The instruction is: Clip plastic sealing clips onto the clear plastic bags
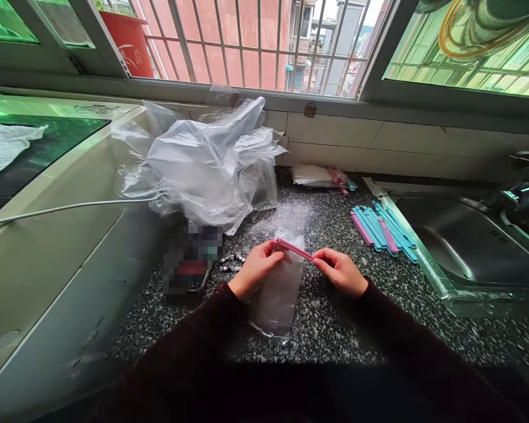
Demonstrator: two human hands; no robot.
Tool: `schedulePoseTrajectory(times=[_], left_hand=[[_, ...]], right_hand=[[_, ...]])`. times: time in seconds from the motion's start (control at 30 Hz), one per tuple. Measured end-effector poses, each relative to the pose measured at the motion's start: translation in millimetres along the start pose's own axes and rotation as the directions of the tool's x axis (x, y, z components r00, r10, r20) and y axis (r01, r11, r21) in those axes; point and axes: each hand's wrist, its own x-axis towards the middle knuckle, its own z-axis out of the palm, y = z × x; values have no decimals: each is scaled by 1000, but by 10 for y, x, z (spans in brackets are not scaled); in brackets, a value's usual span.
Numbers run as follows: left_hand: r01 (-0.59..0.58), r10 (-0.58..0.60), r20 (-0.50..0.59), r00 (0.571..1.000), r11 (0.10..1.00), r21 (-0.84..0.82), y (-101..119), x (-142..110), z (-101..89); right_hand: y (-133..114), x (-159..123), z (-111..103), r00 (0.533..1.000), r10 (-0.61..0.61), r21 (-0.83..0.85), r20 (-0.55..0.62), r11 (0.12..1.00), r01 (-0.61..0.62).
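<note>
A pink sealing clip (pixel 296 250) lies across the top of a small clear plastic bag (pixel 278 294) that rests on the speckled granite counter (pixel 335 329). My left hand (pixel 255 271) pinches the clip's left end together with the bag's top. My right hand (pixel 340 271) pinches the clip's right end. Both hands are closed, and both arms wear dark sleeves.
A heap of blue and pink clips (pixel 381 229) lies right of the bag, beside a steel sink (pixel 467 247). Finished flat bags (pixel 321 176) sit by the tiled wall. A big pile of clear plastic (pixel 203 158) stands behind, a white appliance (pixel 48 223) to the left.
</note>
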Motion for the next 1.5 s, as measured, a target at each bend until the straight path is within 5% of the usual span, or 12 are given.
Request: schedulePoseTrajectory(times=[1.23,1.4,1.5], left_hand=[[68,-67,-19,998,998,16,24,12,-18],[120,-133,-60,989,976,-180,43,30,-39],[111,-124,-78,989,982,-155,38,29,-30]], right_hand=[[35,-17,4,996,90,140,25,986,-92],[52,-13,-55,988,104,186,-115,979,-82],[45,-22,-74,976,29,92,-215,996,-10]])
